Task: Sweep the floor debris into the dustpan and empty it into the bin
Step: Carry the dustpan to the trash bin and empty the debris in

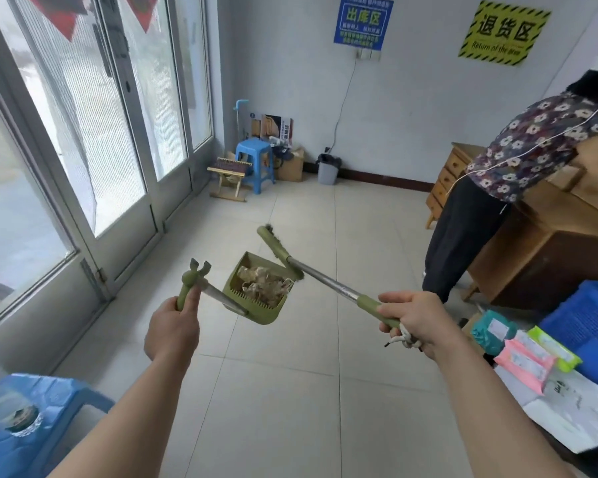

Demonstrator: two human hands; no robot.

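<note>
My left hand [173,331] grips the green handle of an olive-green dustpan [233,293], lifted off the tiled floor. Crumpled brownish paper debris [265,284] fills the pan. My right hand [416,319] holds the green grip of the broom [328,279], whose metal pole runs up-left to the green brush head just above the pan's far corner. A white cord hangs from the broom's end at my right hand. A grey bin [327,169] with a black liner stands against the far wall, well beyond the pan.
A person in a flowered shirt [529,150] leans over a wooden desk [546,236] at right. Blue crate and packets lie at lower right. A blue stool [254,160], a wooden stool and boxes stand in the far corner. Glass doors run along the left; another blue stool sits at lower left.
</note>
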